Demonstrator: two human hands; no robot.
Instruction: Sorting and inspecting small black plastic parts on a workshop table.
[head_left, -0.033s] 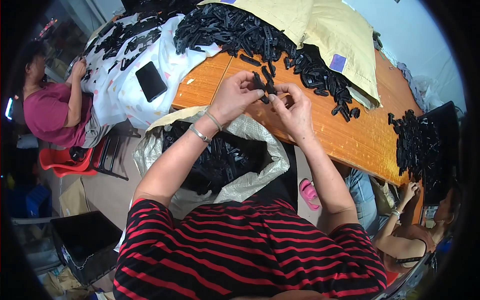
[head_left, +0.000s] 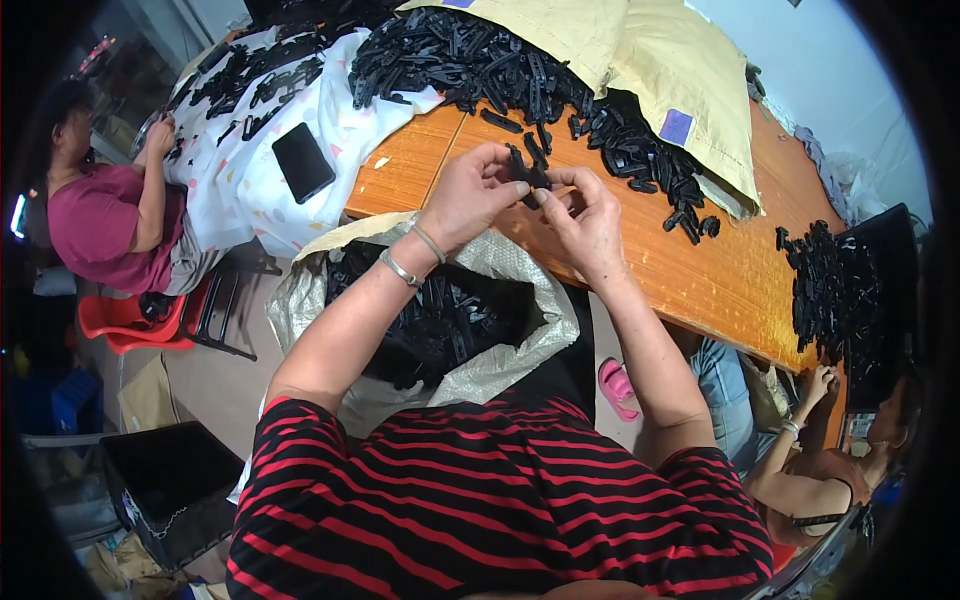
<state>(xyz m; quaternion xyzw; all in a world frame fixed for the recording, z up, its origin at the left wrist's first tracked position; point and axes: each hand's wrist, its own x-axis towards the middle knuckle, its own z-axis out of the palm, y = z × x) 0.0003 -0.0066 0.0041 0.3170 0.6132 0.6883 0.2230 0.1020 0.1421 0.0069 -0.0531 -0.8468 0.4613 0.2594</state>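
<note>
Above the near edge of the wooden table (head_left: pixel 410 165), my left hand (head_left: pixel 472 195) is closed in a pinch on a small, long black plastic piece (head_left: pixel 516 162). My right hand (head_left: pixel 585 215) pinches a second black plastic piece (head_left: pixel 540 178) right beside it. The two pieces meet between my fingertips, and whether they are joined cannot be made out. Just beyond my fingers lies a large heap of similar black pieces (head_left: pixel 470 60). Under my forearms, an open woven sack (head_left: pixel 555 320) holds more black parts (head_left: pixel 440 320).
Tan paper sacks (head_left: pixel 690 95) lie at the back, with black pieces spilling out. A dark phone or tablet (head_left: pixel 302 163) rests on a patterned cloth (head_left: pixel 235 205). Co-workers sit left (head_left: pixel 110 220) and right (head_left: pixel 810 480). A black crate (head_left: pixel 175 490) and pink sandal (head_left: pixel 617 388) are on the floor.
</note>
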